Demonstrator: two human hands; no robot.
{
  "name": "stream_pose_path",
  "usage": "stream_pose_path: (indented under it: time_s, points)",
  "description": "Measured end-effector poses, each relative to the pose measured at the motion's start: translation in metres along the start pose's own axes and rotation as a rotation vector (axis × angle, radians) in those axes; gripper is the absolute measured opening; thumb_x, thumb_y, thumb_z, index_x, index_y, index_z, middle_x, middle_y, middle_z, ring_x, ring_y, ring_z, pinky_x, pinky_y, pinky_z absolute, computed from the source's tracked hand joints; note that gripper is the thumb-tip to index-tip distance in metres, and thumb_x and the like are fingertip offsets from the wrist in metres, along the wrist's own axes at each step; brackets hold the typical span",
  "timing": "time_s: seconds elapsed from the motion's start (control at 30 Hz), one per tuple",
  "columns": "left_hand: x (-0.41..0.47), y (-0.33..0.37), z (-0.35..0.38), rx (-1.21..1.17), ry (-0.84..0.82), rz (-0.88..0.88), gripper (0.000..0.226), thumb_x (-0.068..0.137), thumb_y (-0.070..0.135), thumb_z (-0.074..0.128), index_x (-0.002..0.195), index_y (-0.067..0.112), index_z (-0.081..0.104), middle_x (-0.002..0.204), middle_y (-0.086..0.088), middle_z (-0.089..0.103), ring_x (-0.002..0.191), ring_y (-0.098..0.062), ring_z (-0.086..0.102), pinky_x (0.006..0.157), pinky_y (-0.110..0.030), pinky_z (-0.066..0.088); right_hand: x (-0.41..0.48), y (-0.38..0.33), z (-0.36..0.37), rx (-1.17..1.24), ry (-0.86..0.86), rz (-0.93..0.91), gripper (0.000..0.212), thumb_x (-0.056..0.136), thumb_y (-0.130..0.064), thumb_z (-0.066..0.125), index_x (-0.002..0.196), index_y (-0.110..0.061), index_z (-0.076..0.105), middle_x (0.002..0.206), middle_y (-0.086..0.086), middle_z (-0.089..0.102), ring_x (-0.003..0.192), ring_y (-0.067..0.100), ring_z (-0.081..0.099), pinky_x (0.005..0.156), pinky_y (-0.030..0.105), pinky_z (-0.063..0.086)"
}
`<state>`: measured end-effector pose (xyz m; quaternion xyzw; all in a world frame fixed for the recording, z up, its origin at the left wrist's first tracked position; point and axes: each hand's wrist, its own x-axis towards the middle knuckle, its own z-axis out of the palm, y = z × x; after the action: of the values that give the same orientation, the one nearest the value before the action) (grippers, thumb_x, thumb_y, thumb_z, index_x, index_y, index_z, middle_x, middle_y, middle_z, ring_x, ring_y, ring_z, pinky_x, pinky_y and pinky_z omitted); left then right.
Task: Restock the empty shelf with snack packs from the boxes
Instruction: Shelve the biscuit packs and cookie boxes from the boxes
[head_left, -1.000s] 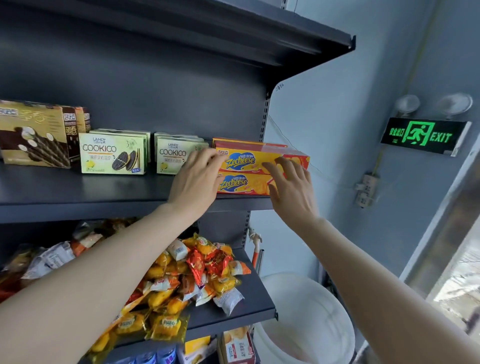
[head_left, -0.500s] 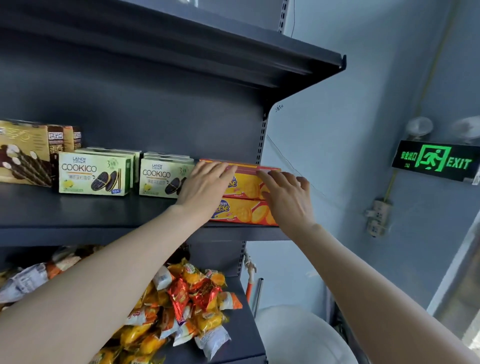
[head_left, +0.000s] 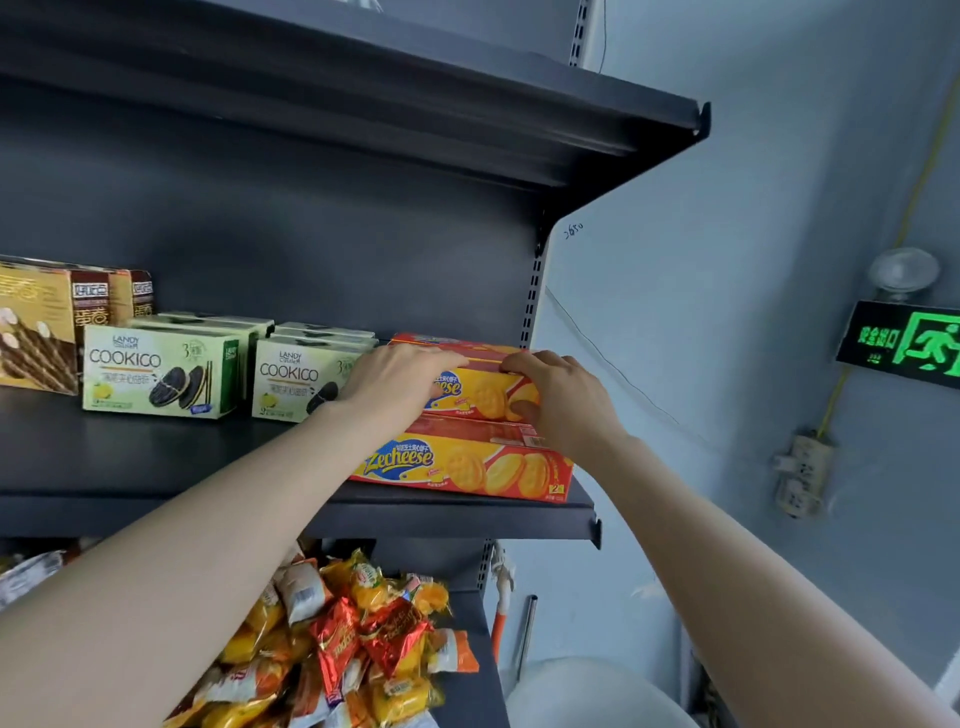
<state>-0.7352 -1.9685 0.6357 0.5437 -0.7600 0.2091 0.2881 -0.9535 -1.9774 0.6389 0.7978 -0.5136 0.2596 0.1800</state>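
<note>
Fingers of my right hand (head_left: 561, 400) pinch the upper cracker box (head_left: 483, 395); my left hand (head_left: 400, 379) rests on it, fingers together. It sits on the lower box (head_left: 467, 467), 3 o'clock from the cookie boxes (head_left: 161, 374).

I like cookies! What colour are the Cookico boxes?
The Cookico boxes are pale green with black cookies pictured; head view shows them.
</note>
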Motion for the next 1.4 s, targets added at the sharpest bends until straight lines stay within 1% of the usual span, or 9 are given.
stream_pose_path:
  time_s: [0.2, 0.4, 0.57, 0.8, 1.0, 1.07, 1.2, 1.33, 1.4]
  points:
    - [0.007, -0.002, 0.005, 0.072, -0.012, 0.001, 0.047, 0.099, 0.033, 0.057, 0.144, 0.04, 0.046, 0.138, 0.006, 0.06, 0.116, -0.026, 0.06, 0.083, -0.035, 0.048, 0.016, 0.007, 0.008, 0.072, -0.037, -0.002, 0.046, 0.09, -0.026, 0.071, 0.132, -0.033, 0.054, 0.134, -0.001, 0.057, 0.126, 0.029, 0.044, 0.097, 0.043, 0.044]
    - [0.017, -0.009, 0.012, 0.078, -0.055, 0.002, 0.049, 0.099, 0.031, 0.056, 0.146, 0.04, 0.043, 0.143, 0.007, 0.055, 0.12, -0.024, 0.059, 0.085, -0.035, 0.049, 0.03, 0.024, 0.021, 0.167, -0.127, 0.067, 0.052, 0.09, -0.041, 0.067, 0.139, -0.039, 0.049, 0.143, 0.004, 0.046, 0.13, 0.033, 0.043, 0.105, 0.044, 0.04]
    - [0.031, -0.012, 0.018, 0.136, -0.101, 0.023, 0.051, 0.101, 0.03, 0.054, 0.149, 0.039, 0.039, 0.148, 0.009, 0.05, 0.123, -0.023, 0.057, 0.083, -0.033, 0.048, 0.051, 0.034, 0.03, 0.2, -0.186, 0.043, 0.054, 0.091, -0.039, 0.068, 0.142, -0.036, 0.049, 0.144, 0.007, 0.047, 0.129, 0.035, 0.044, 0.105, 0.044, 0.04]
    - [0.049, -0.018, 0.022, 0.051, -0.199, 0.026, 0.052, 0.095, 0.03, 0.064, 0.142, 0.041, 0.046, 0.14, 0.009, 0.058, 0.12, -0.023, 0.059, 0.09, -0.039, 0.051, 0.067, 0.049, 0.035, 0.26, -0.258, 0.021, 0.061, 0.087, -0.033, 0.073, 0.142, -0.034, 0.048, 0.142, 0.006, 0.043, 0.13, 0.033, 0.042, 0.107, 0.044, 0.041]
    - [0.057, -0.012, 0.031, 0.165, -0.245, 0.122, 0.059, 0.102, 0.029, 0.053, 0.152, 0.043, 0.026, 0.15, 0.0, 0.046, 0.13, -0.027, 0.05, 0.096, -0.041, 0.047, 0.074, 0.053, 0.042, 0.178, -0.189, 0.05, 0.057, 0.089, -0.036, 0.07, 0.142, -0.037, 0.048, 0.143, 0.003, 0.049, 0.128, 0.032, 0.044, 0.102, 0.044, 0.043]
    - [0.063, -0.01, 0.031, 0.212, -0.276, 0.114, 0.06, 0.101, 0.037, 0.052, 0.152, 0.046, 0.021, 0.156, -0.001, 0.038, 0.137, -0.029, 0.042, 0.102, -0.044, 0.041, 0.073, 0.055, 0.043, 0.167, -0.189, 0.052, 0.056, 0.09, -0.038, 0.07, 0.142, -0.038, 0.048, 0.143, 0.002, 0.048, 0.128, 0.032, 0.044, 0.101, 0.046, 0.044]
    - [0.062, -0.02, 0.031, 0.114, -0.414, -0.095, 0.079, 0.087, 0.069, 0.053, 0.153, 0.048, 0.016, 0.163, -0.01, 0.018, 0.147, -0.039, 0.023, 0.116, -0.052, 0.029, 0.07, 0.058, 0.043, 0.144, -0.187, 0.042, 0.061, 0.085, -0.054, 0.069, 0.14, -0.04, 0.046, 0.143, -0.002, 0.046, 0.13, 0.03, 0.042, 0.102, 0.049, 0.041]
    - [0.066, -0.022, 0.027, 0.021, -0.393, -0.089, 0.081, 0.084, 0.062, 0.064, 0.153, 0.038, 0.029, 0.16, -0.009, 0.029, 0.143, -0.033, 0.033, 0.114, -0.046, 0.032, 0.071, 0.049, 0.041, 0.147, -0.208, 0.062, 0.077, 0.074, -0.084, 0.051, 0.139, -0.042, 0.046, 0.144, -0.003, 0.045, 0.132, 0.027, 0.042, 0.108, 0.051, 0.035]
    - [0.069, -0.023, 0.024, -0.015, -0.401, -0.077, 0.084, 0.082, 0.062, 0.067, 0.153, 0.036, 0.029, 0.16, -0.005, 0.03, 0.145, -0.029, 0.03, 0.115, -0.044, 0.03, 0.079, 0.045, 0.04, 0.208, -0.165, 0.122, 0.069, 0.081, -0.084, 0.037, 0.135, -0.043, 0.05, 0.142, -0.003, 0.049, 0.132, 0.026, 0.044, 0.107, 0.05, 0.036]
